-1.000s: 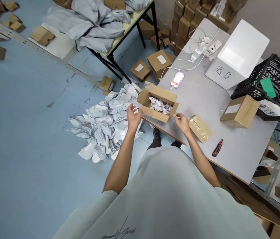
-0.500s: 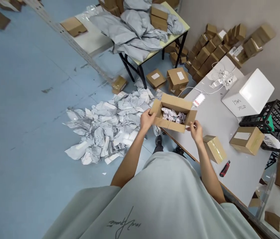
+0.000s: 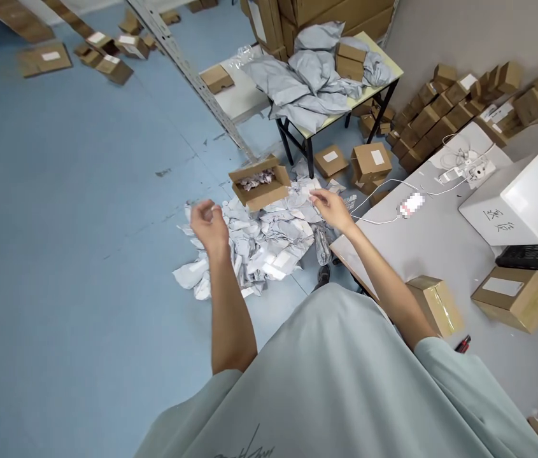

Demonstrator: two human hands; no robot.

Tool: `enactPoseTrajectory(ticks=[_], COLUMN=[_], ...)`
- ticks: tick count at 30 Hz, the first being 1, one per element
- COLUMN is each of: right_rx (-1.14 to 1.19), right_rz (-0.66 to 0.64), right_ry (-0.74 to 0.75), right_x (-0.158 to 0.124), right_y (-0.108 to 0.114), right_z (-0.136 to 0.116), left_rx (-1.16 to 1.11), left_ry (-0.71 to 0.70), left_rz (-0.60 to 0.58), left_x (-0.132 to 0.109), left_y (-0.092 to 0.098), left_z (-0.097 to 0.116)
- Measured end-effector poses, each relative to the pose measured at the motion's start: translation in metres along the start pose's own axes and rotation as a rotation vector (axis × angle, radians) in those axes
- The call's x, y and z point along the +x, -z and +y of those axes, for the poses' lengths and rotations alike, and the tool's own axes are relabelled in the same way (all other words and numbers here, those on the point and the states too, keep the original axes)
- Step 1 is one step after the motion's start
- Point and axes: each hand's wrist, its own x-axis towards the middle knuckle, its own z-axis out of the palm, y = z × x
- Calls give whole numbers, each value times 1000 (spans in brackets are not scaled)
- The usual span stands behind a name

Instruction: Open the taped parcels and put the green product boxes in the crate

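Note:
An open cardboard box (image 3: 269,196) with crumpled paper (image 3: 256,180) inside is tilted beyond my hands, over the heap of grey mailer bags (image 3: 273,238). I cannot tell whether it touches the heap or is in the air. Neither hand touches it. On its near left, my left hand (image 3: 210,226) is empty, its fingers loosely curved and apart from the thumb. My right hand (image 3: 333,210) is to the right of the box, also empty, with its fingers stretched forward.
On the grey table (image 3: 433,248) at my right are a taped carton (image 3: 435,305), a labelled carton (image 3: 514,296), a red utility knife (image 3: 463,344) and a white bin (image 3: 519,200). Grey bags cover a yellow table (image 3: 386,54). Stacked cartons (image 3: 440,121) line the wall.
Both hands have let go of the open box. It has moved away from me and leftward, from beside the table to over the heap. My view has turned left.

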Motion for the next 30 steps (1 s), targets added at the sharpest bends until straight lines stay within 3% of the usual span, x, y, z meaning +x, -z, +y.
enactPoseTrajectory(ticks=[2, 6, 13, 17, 21, 25, 27, 30], right_rx=[42, 138, 213, 245, 228, 106, 68, 103], right_rz=[-12, 72, 454, 705, 972, 1165, 1183, 1076], right_ry=[-50, -220, -572, -677, -759, -876, -936, -973], right_x=[-37, -119, -267, -363, -468, -558, -589, -615], right_y=[7, 32, 76, 97, 119, 139, 147, 157], right_z=[10, 46, 84, 93, 105, 131, 152, 186], left_rx=[-2, -11, -123, -110, -102, -7, 67, 174], left_ry=[116, 226, 225, 115, 18, -55, -77, -73], left_rz=[-25, -308, -965, -1219, -1365, -1449, -1483, -1503], left_x=[-34, -115, -247, -308, -363, -417, -445, -486], left_y=[-15, -70, -174, -218, -256, -278, -287, -301], left_z=[-4, 7, 50, 67, 81, 90, 91, 91])
